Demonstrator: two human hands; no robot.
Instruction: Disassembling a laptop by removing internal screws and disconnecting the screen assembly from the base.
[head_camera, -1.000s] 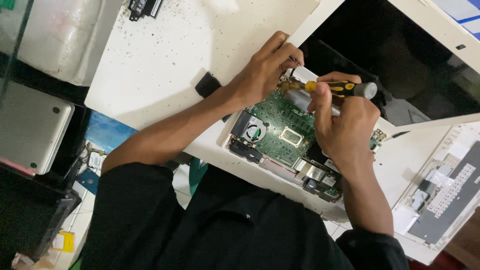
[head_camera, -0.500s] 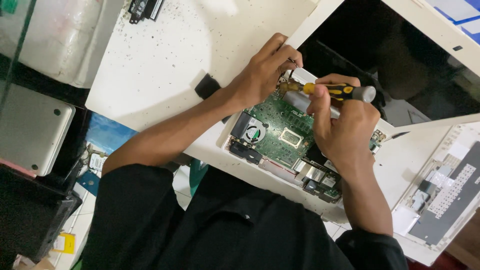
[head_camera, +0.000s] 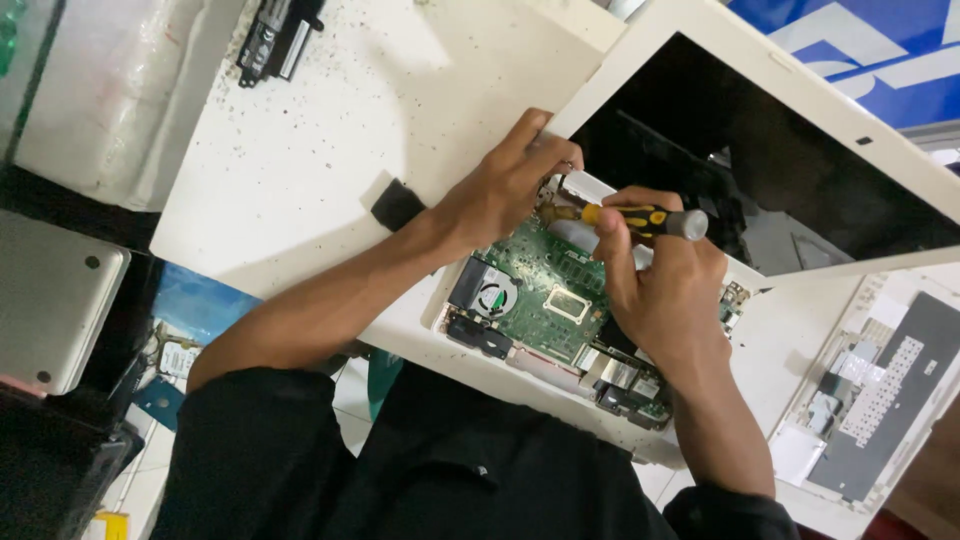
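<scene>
An opened white laptop lies on the white table (head_camera: 330, 130), its green motherboard (head_camera: 545, 290) with a small fan (head_camera: 493, 297) exposed. The dark screen (head_camera: 740, 170) is folded back. My right hand (head_camera: 665, 290) is shut on a yellow-and-black screwdriver (head_camera: 640, 218), whose tip points at the top edge of the board near the hinge. My left hand (head_camera: 510, 185) rests on the laptop's upper corner, fingers pressing beside the screwdriver tip.
A removed keyboard panel (head_camera: 880, 400) lies at the right. A black battery pack (head_camera: 275, 38) sits at the table's far end, a small black pad (head_camera: 397, 204) near my left wrist. A grey laptop (head_camera: 50, 300) rests lower left.
Both hands stay at the same spot on the board. The screwdriver has shifted only slightly in my right hand.
</scene>
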